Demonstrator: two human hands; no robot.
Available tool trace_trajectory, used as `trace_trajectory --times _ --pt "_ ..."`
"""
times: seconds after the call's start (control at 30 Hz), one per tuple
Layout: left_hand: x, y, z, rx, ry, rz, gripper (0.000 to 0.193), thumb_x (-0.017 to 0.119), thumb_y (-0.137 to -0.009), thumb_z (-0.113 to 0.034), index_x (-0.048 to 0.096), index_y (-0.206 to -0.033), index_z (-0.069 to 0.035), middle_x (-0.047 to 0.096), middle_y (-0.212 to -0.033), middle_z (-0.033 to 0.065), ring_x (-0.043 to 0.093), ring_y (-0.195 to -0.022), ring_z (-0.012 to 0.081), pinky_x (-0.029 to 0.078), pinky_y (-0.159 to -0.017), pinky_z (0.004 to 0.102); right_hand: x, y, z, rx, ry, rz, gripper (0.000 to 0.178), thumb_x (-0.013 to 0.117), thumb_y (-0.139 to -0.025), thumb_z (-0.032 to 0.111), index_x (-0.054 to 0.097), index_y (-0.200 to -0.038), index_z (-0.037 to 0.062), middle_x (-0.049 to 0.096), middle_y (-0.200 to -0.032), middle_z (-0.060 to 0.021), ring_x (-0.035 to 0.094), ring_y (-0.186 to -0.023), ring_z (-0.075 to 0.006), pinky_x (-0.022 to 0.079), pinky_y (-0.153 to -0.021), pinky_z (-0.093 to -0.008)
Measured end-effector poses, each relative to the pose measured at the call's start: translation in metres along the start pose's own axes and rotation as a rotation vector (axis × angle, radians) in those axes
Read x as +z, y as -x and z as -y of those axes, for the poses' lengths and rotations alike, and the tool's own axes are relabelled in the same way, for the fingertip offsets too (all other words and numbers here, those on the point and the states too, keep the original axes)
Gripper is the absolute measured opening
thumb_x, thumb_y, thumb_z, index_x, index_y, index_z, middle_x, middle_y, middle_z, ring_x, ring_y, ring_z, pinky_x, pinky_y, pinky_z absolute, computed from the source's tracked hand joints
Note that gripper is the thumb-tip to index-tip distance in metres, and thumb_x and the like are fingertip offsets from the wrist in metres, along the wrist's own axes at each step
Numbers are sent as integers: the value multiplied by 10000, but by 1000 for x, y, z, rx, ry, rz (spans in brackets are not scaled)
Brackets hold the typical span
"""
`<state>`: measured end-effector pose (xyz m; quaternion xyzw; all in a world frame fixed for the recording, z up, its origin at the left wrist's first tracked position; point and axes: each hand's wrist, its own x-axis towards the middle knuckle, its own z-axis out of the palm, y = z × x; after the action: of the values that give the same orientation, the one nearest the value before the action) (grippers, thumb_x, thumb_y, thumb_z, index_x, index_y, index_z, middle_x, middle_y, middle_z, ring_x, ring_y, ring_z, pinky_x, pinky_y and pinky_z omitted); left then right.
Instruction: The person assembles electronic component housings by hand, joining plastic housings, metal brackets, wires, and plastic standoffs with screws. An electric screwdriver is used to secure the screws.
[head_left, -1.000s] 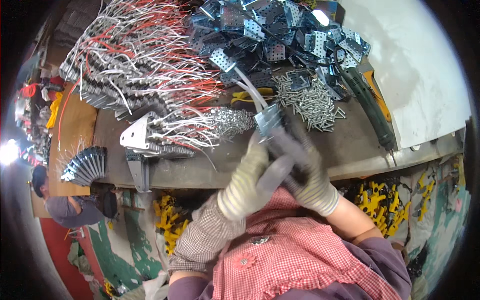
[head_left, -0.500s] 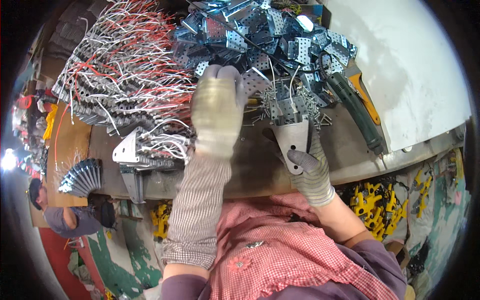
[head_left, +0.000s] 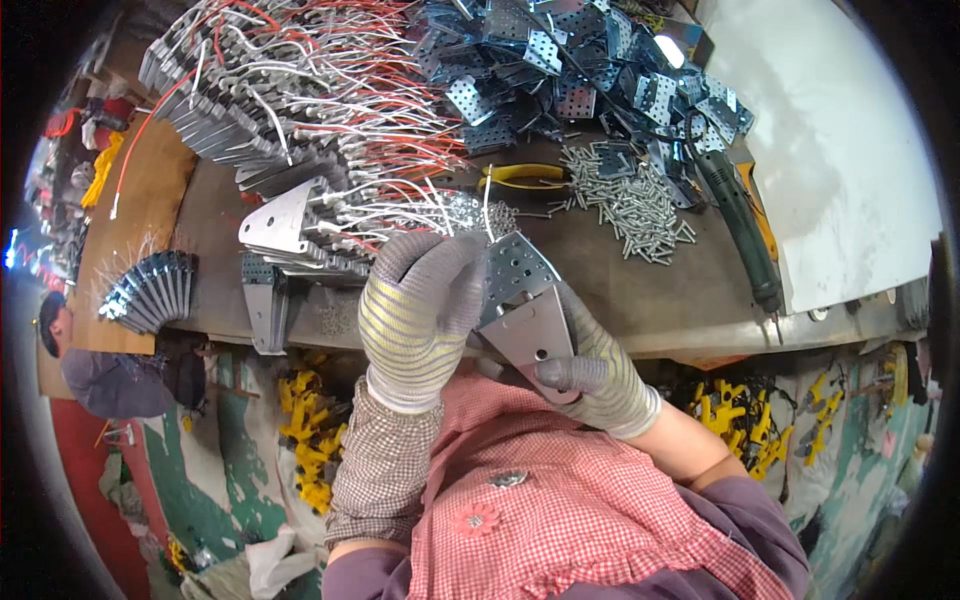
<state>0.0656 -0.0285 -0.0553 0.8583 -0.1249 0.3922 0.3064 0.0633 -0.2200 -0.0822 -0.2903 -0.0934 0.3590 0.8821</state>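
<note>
In striped grey work gloves, both my hands meet over the near edge of the bench. My right hand point(head_left: 600, 385) is closed around a tapered grey metal bracket point(head_left: 520, 340) with a hole in its face, thumb on its narrow end. Against the bracket's wide end sits a perforated metal plate point(head_left: 520, 270), tilted. The fingers of my left hand point(head_left: 420, 310) are pinched together at the plate's left edge; their tips are partly hidden. A white wire point(head_left: 487, 205) sticks up beside these fingers.
Beyond my hands lie loose screws point(head_left: 640, 205), yellow-handled pliers point(head_left: 525, 177) and a heap of perforated plates point(head_left: 560, 60). Stacked brackets with red and white wires point(head_left: 330, 120) fill the left. A green power screwdriver point(head_left: 740, 225) lies right. A person point(head_left: 110, 380) is far left.
My left hand has come back from the plate heap with a perforated plate, to the bracket. My right hand has drawn the bracket nearer and tilted it; the view has shifted.
</note>
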Motion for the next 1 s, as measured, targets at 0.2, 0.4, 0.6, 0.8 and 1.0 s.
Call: trace_trajectory --times 0.2,0.4,0.6,0.8,1.0 --pt "-15 12 13 -16 6 52 271 827 -816 22 779 -1064 -76 677 -954 79 656 -792 216 530 -701 339 -1 2 -8 -1 14 34 1114 858 -812 229 198 -1701 107 465 -1574 -122 538 -1385 -259 482 -1132 -408" --pt "-15 16 16 45 -25 50 285 839 -795 26 774 -1053 -77 684 -948 81 662 -789 239 533 -691 356 8 1 -12 -20 19 -20 1123 859 -806 247 196 -1699 94 449 -1593 -132 530 -1399 -268 473 -1146 -415" --pt "-3 19 25 56 -6 -31 314 862 -766 -23 749 -1052 -83 665 -928 100 663 -790 310 536 -670 421 12 -2 -11 -71 54 -3 1105 845 -818 242 195 -1690 44 419 -1627 -134 462 -1476 -276 397 -1221 -441" --pt "6 17 26 15 -72 29 354 856 -759 49 753 -1074 -76 652 -904 65 617 -736 229 520 -665 359 -2 -7 -16 -98 99 -36 1072 824 -806 199 226 -1686 71 446 -1610 -143 494 -1447 -289 395 -1217 -453" --pt "19 35 -21 -631 686 194 773 862 -792 -35 516 -1482 -72 599 -1070 32 603 -989 119 534 -868 287 -1 2 -32 -374 773 -233 937 704 -920 177 175 -1671 -6 413 -1625 -202 460 -1474 -370 363 -1231 -475"
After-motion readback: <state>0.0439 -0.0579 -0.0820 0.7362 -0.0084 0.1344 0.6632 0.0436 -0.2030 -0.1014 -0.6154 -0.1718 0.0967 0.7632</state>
